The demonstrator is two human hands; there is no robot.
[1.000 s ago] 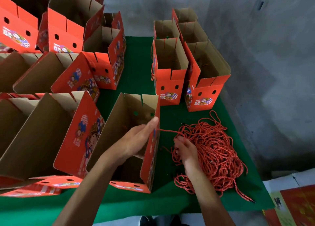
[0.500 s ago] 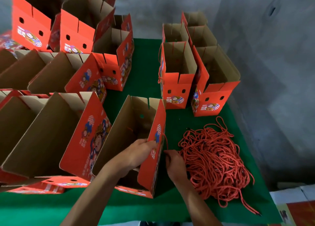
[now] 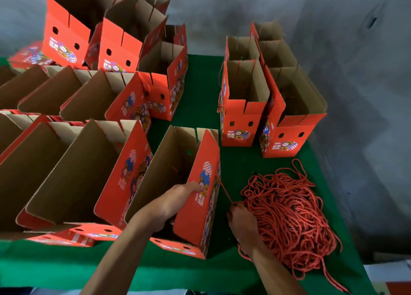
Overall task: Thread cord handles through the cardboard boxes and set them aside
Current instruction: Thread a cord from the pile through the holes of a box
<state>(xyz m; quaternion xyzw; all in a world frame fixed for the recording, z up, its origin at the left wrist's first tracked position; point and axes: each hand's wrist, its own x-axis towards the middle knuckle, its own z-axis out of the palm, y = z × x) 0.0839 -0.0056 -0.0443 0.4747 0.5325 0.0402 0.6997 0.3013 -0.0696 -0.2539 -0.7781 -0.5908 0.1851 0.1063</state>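
The left hand (image 3: 175, 202) grips the top edge of the tilted box (image 3: 178, 183), thumb on the red printed outside of its right wall, the other fingers curled over the edge into the brown inside; the right hand (image 3: 241, 220) lies just right of that box, on the near-left edge of the cord pile (image 3: 289, 214), fingers closed in a pinch on a single cord (image 3: 224, 191); this cord runs taut from the fingers up and left to the box's right wall, where it meets the cardboard, though the hole itself cannot be made out; the box leans left, open top toward the camera, standing on the green table cover (image 3: 200, 90); beyond the box and to its right stand the finished boxes (image 3: 242, 116), upright in two rows, one with a cord loop hanging at its left side; left of the box lie rows of open boxes (image 3: 73, 161), tipped the same way; farther behind these, more upright boxes (image 3: 66, 34) are stacked against the grey wall (image 3: 355, 94).
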